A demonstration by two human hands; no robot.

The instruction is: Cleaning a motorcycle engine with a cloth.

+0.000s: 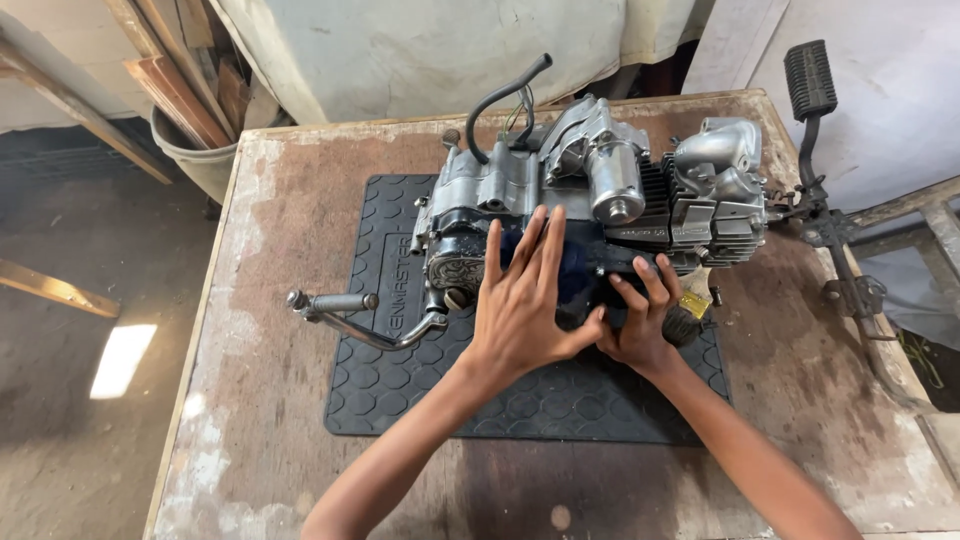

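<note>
Metal engine [600, 190] is being pressed by left hand [520, 300], spread flat, and right hand [640, 320], fingers curled; probably heavy, best gripped low.

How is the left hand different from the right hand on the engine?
The left hand lies flat with fingers spread straight; the right hand has its fingers curled. The left hand covers more of the engine; the right hand sits lower, near its edge. Both are bare and touch the engine's dark side.

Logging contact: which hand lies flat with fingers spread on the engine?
The left hand: open, fingers fanned across the engine casing. The right hand is curled at its lower edge.
</note>
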